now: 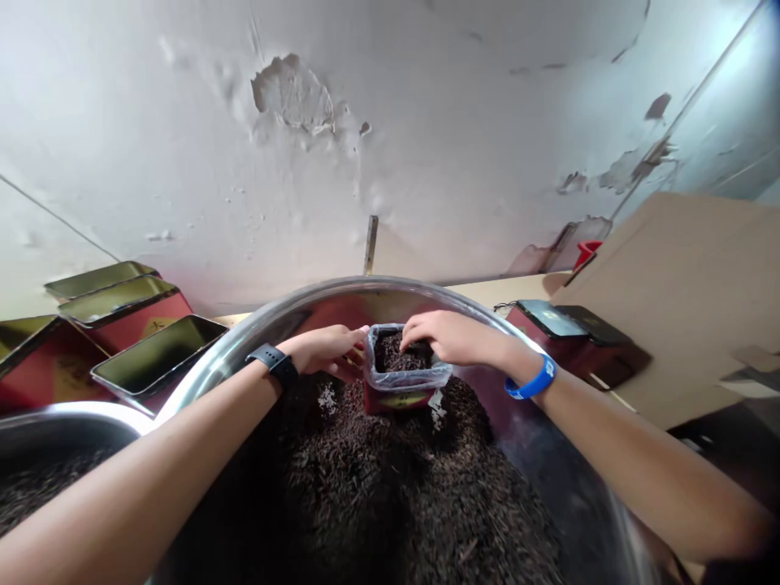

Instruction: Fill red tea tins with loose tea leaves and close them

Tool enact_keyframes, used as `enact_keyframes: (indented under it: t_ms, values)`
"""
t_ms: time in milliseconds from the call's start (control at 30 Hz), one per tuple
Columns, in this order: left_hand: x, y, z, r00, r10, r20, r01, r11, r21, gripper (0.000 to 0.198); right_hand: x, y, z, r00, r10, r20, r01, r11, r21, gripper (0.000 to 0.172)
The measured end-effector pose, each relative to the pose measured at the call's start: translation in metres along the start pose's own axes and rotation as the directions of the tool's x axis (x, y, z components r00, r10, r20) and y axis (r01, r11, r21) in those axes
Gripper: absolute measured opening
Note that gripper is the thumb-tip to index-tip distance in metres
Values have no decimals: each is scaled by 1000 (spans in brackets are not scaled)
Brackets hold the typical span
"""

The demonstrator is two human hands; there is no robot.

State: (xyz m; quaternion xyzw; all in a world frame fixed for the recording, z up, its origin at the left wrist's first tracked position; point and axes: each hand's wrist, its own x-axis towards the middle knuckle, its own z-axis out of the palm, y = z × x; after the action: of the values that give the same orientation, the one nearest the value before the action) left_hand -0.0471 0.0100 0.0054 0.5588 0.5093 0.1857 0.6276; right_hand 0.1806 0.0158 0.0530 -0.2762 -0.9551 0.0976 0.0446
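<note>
A small red tin (399, 398) lined with a clear plastic bag stands on a heap of dark loose tea leaves (390, 496) inside a big steel basin (256, 337). The tin is filled with the same dark leaves. My left hand (329, 349), a black watch on its wrist, grips the bag's left edge with curled fingers. My right hand (448, 335), a blue band on its wrist, lies over the tin's top right with its fingers bent down into the leaves.
Several open red tins (155, 353) with gold insides stand at the left. A second steel basin (61, 422) with leaves sits at the lower left. Closed tins with dark lids (552, 321) and a cardboard sheet (688, 284) are at the right, by a peeling white wall.
</note>
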Motion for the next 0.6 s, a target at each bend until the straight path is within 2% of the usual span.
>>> enact_keyframes:
  t_ms: [67,167,233,300,400,467,533,600]
  values:
    - [3,-2,0,1000,-17,6,17,999,-33,52,0,0,3,1000,24,-15,-24,1000,7,54]
    - [6,-4,-1,997,-56,51,61,994,-91,54,4,-7,12,997,-75,-29,76,995,61,54]
    - [6,-5,-2,993,-73,95,83,991,-105,57,7,-8,16,994,-92,-65,97,992,80,55]
    - [6,-5,-3,992,-65,106,76,992,-99,57,6,-1,15,998,-59,-27,61,994,88,55]
    - [5,-2,-3,998,-27,61,33,993,-112,51,-2,12,2,1000,22,12,-23,994,103,50]
    - [4,0,-1,1000,-19,22,21,991,-133,48,-7,8,-7,995,73,-70,-56,974,219,43]
    - [4,2,1,1000,-25,-10,23,989,-145,49,-8,-11,-8,992,73,-103,-21,901,434,36]
    - [5,1,1,999,-23,-29,19,991,-134,52,-5,-41,8,997,-76,13,54,806,589,33]
